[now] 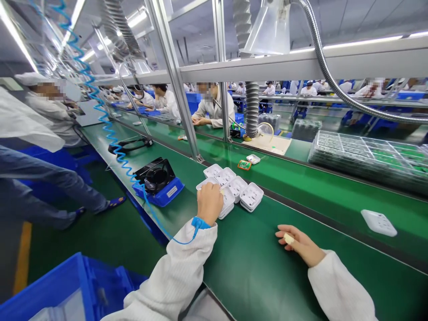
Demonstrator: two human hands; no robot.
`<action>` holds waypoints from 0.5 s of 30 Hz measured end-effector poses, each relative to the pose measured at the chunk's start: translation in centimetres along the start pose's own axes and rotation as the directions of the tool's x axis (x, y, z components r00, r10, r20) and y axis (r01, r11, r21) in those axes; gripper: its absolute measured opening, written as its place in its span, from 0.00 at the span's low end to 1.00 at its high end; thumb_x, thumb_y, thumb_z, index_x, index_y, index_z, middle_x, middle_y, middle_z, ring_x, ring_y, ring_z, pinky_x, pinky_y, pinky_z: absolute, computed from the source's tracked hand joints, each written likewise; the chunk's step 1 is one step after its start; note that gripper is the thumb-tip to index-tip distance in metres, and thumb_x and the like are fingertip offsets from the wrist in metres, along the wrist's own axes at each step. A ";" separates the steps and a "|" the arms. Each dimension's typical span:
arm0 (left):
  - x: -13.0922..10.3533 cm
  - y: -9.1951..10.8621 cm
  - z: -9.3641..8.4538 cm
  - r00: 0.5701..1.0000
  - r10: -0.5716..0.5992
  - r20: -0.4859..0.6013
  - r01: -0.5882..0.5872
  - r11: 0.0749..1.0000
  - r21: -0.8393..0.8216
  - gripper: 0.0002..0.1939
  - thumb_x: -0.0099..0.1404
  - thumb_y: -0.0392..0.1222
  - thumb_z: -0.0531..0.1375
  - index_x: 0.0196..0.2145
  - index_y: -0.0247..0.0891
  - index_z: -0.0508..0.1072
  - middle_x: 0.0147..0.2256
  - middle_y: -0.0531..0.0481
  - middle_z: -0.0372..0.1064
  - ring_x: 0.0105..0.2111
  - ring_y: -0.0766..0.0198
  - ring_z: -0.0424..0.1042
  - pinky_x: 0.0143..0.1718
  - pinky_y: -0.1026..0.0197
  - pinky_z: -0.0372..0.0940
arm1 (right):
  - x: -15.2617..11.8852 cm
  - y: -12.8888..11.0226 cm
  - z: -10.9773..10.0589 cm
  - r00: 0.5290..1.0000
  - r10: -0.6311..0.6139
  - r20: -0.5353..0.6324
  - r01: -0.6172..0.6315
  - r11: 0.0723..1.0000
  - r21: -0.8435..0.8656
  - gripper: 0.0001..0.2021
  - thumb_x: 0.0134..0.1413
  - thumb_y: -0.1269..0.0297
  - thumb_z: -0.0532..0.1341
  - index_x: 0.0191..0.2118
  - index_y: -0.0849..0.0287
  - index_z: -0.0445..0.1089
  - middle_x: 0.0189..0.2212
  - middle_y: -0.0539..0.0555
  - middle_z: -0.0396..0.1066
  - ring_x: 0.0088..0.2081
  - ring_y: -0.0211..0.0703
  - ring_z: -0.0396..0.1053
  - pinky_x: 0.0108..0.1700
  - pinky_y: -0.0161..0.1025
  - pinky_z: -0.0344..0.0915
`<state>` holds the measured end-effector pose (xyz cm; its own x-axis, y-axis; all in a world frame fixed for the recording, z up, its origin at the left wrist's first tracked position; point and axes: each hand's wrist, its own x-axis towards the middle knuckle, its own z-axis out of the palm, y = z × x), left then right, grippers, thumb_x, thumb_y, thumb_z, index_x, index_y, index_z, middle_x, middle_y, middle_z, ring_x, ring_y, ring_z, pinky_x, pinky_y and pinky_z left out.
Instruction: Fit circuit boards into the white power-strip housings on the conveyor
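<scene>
Several stacks of white square plastic covers with small cut-outs stand together on the green bench. My left hand, wearing a blue wrist strap, is at the near-left stacks. Its fingers curl down over a white plastic cover; the fingertips are hidden behind the knuckles. My right hand hovers over the green mat, right of the stacks, fingers loosely apart and holding nothing. A pale yellow wrap is on one of its digits. Beyond lies a single white cover on the conveyor belt, far from both hands.
A green circuit board and a small white cover lie on the belt. Left of the stacks is a black fan in a blue tray. A coiled blue cord hangs nearby. Clear trays are stacked across. Co-workers sit beyond.
</scene>
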<state>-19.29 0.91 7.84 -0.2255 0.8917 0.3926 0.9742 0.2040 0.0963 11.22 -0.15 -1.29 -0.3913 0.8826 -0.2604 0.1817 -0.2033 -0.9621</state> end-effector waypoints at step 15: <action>-2.7 4.2 -0.6 0.933 0.107 -0.344 -0.244 0.890 -0.385 0.12 0.63 0.38 0.50 0.44 0.37 0.65 0.43 0.44 0.66 0.45 0.54 0.62 0.46 0.52 0.54 | 1.5 0.3 -4.8 0.967 -0.127 -0.221 0.085 0.978 -0.189 0.23 0.43 0.48 0.61 0.43 0.58 0.66 0.37 0.56 0.71 0.39 0.45 0.69 0.44 0.45 0.65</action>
<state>-14.61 -0.85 7.70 -0.1085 0.7144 0.6912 0.9198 -0.1917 0.3425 14.97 3.16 -1.55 -0.2021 0.9730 -0.1118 0.3148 -0.0435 -0.9482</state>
